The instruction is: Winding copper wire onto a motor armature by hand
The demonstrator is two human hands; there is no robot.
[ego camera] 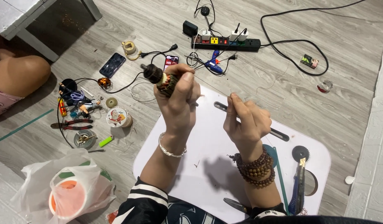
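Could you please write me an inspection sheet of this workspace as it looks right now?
Surface: grey wood-look floor with a white board laid on it.
Job's things: wound motor armature, copper coils showing; what the other hand pinches is too fine to tell.
Clutter: red-handled pliers, green lighter, two phones, blue glue gun, blue utility knife, scissors, plastic bag.
Hands: left hand grips the armature; right hand closed, fingertips pinched.
Cables: black power strip with several plugs; black cable looping across the floor.
Surroundings: white table leg; another person's knee.
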